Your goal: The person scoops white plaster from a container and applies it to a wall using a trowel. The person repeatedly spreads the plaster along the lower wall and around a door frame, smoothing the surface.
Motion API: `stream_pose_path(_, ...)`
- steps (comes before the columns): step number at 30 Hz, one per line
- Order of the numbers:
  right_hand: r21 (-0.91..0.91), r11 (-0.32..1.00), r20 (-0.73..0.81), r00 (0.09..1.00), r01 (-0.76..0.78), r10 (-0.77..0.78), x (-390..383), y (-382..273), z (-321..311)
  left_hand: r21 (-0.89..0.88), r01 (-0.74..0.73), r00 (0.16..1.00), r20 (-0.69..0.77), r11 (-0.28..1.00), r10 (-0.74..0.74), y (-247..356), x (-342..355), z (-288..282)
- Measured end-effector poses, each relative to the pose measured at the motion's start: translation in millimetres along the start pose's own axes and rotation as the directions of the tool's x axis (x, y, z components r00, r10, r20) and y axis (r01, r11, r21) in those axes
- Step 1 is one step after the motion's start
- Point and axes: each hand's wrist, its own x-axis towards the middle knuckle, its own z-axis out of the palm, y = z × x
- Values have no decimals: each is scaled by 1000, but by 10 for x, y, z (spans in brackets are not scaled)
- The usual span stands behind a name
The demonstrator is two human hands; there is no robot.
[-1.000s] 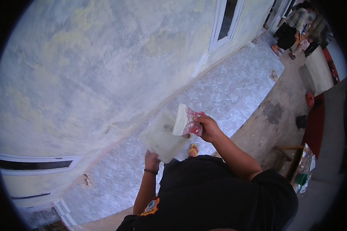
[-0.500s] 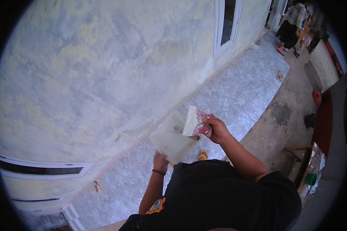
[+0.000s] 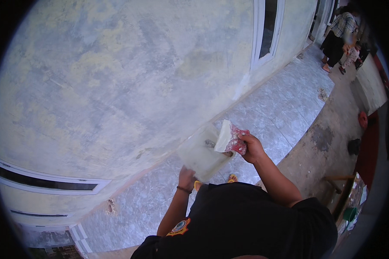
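Observation:
My right hand [image 3: 253, 148] grips a red, putty-smeared scraper [image 3: 235, 137] with a thick white band of paste along its left edge. The scraper is over the upper right part of a pale, squarish plastic board [image 3: 199, 158], which has a dark smudge near its middle. My left hand [image 3: 186, 177] holds that board by its lower left, fingers partly hidden behind it. Beyond both hands rises a mottled pale wall [image 3: 129, 82]. My sandalled feet [image 3: 231, 178] show on grey tiles below the board.
A tiled walkway [image 3: 281, 103] follows the wall, with white-framed windows [image 3: 268, 30]. Concrete ground [image 3: 307, 155] lies to the right, with a red object [image 3: 362, 120], a wooden table [image 3: 339, 196] and a green container [image 3: 349, 214]. People [image 3: 342, 30] are at the top right.
The whole view has shifted, with wall, hands and tools appearing farther right. Both hands keep their holds on board and scraper. The people at the top right have moved slightly.

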Motion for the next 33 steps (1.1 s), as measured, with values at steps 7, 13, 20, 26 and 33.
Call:
stream_pose_path(7,48,997,-6,998,66,-65,338,-174,-88,-18,31,999,-27,999,-31,61,345,-109)
stream_pose_path(13,125,988,21,995,90,-93,823,-426,30,310,-154,987,90,938,132,217,939,-231)
stream_pose_path(20,147,970,3,981,192,-195,1434,-814,388,62,53,998,12,997,-54,770,1442,211)
stream_pose_path(26,109,961,-41,967,253,-250,2012,-1172,396,88,45,999,-5,995,-45,988,1907,342)
stream_pose_path(33,-64,938,-108,932,340,-345,2777,-1976,287,53,37,999,-25,998,-36,964,2415,613)
